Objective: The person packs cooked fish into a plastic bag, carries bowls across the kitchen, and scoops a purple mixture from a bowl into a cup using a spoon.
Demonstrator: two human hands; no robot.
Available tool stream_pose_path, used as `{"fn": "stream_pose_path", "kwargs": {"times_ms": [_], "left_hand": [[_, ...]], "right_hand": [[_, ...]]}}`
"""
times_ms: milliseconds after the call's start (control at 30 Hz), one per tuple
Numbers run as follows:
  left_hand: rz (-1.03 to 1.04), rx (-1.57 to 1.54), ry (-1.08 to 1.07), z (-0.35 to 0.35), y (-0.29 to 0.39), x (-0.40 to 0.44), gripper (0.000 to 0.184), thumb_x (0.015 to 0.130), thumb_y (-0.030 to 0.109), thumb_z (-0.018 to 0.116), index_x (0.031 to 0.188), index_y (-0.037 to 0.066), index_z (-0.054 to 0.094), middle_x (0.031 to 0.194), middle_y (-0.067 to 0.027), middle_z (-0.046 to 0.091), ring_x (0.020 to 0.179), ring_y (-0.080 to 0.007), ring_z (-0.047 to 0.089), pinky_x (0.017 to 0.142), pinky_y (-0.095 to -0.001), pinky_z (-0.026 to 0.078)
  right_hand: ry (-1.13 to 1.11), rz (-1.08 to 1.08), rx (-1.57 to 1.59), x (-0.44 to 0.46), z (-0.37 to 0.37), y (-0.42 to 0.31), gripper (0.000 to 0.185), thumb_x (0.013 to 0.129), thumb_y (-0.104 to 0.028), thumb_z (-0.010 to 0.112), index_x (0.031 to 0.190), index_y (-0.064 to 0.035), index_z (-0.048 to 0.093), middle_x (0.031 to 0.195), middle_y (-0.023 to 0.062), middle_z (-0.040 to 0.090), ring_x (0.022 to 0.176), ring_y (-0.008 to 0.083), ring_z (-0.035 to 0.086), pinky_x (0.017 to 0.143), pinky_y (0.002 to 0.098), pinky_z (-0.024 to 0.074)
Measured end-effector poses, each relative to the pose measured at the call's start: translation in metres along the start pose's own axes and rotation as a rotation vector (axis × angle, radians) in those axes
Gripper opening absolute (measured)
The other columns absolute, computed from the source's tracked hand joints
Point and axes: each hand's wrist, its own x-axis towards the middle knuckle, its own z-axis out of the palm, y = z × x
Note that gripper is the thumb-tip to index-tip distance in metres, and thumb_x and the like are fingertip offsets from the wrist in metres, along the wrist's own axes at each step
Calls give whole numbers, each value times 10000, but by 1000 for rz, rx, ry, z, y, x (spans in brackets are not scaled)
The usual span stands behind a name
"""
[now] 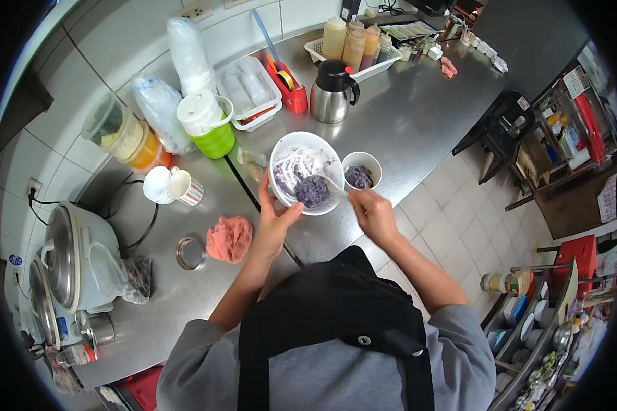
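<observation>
My left hand (278, 220) grips the near left rim of a white bowl (279, 146), thumb over the edge and fingers against the outside. White smears coat the bowl's inside, and a lump of purple mash (313, 192) lies in its lower part. My right hand (373, 215) is closed around the handle of a pale spoon (334, 185), whose head reaches into the bowl at the mash and is partly hidden. Just right of the bowl stands a smaller white bowl (376, 163) with more purple mash (358, 177) in it.
Behind the bowls stand a steel thermos jug (332, 96), a green jug (214, 139) and a basket of sauce bottles (313, 48). To the left are a pink cloth (230, 240), a metal ring (190, 253), cups (185, 188) and a large cooker (82, 253). The counter's edge (428, 172) runs along the right.
</observation>
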Motion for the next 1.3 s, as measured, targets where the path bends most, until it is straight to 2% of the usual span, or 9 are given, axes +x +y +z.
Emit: {"fn": "stream_pose_path", "kwargs": {"times_ms": [100, 233, 267, 467, 833, 1000, 1100, 1167, 1300], "left_hand": [[31, 32, 23, 5, 1, 2, 982, 788, 36, 704, 1496, 175, 38, 1306, -128, 367, 1134, -261, 531, 884, -372, 504], [101, 131, 34, 5, -13, 4, 987, 781, 27, 708, 1494, 174, 41, 1316, -141, 339, 1155, -283, 515, 910, -393, 498], [138, 135, 20, 5, -15, 4, 986, 781, 28, 709, 1493, 171, 41, 1320, -145, 328, 1161, -288, 510, 918, -397, 496], [65, 119, -17, 7, -21, 3, 982, 787, 24, 700, 1492, 165, 31, 1315, -141, 325, 1172, -287, 500, 938, -401, 488], [15, 46, -23, 11, -31, 4, 966, 794, 16, 687, 1493, 189, 43, 1295, -131, 347, 1143, -275, 531, 883, -377, 521], [6, 25, 41, 4, -29, 4, 942, 806, 36, 675, 1492, 222, 56, 1301, -128, 339, 1140, -272, 530, 868, -398, 532], [0, 8, 67, -3, -30, 4, 943, 807, 37, 675, 1490, 235, 57, 1300, -128, 338, 1146, -275, 523, 866, -412, 535], [14, -4, 63, -5, -30, 4, 939, 812, 33, 669, 1489, 243, 53, 1301, -128, 337, 1155, -280, 517, 866, -422, 536], [-8, -29, 73, -6, -25, -1, 929, 818, 26, 663, 1488, 237, 56, 1313, -132, 334, 1161, -282, 512, 867, -423, 538]], "right_hand": [[-61, 158, 96, -11, 10, -15, 106, 849, -70, 607, 887, 15, 658, 799, 188, 632, 702, 380, 611, 603, 415, 481], [-181, 512, 352, -15, 17, -18, 207, 899, -153, 588, 896, 36, 672, 639, 107, 587, 531, 168, 533, 520, 327, 418], [-170, 558, 505, -17, 21, -17, 249, 908, -199, 585, 877, 27, 686, 604, 18, 532, 523, 69, 422, 477, 265, 341], [-323, 957, 1041, -6, 12, -11, 211, 891, -207, 600, 883, -18, 694, 610, -64, 469, 489, 24, 299, 446, 205, 219], [-116, 907, 1009, 7, -26, 12, 208, 885, -201, 605, 887, -16, 699, 625, -49, 474, 484, 28, 295, 445, 204, 216], [156, 747, 563, 4, -38, 51, 237, 888, -206, 601, 849, 3, 708, 615, -43, 512, 510, 49, 405, 460, 230, 276], [140, 593, -38, -1, -35, 66, 188, 863, -172, 609, 834, -11, 703, 625, 103, 594, 520, 178, 542, 488, 324, 394], [251, 194, -246, -9, -17, 81, 142, 840, -139, 617, 823, -17, 688, 708, 173, 617, 585, 303, 609, 552, 400, 468], [64, 111, -517, -10, -15, 73, 62, 825, -72, 595, 873, -41, 621, 753, 125, 595, 662, 320, 616, 576, 419, 499]]}}
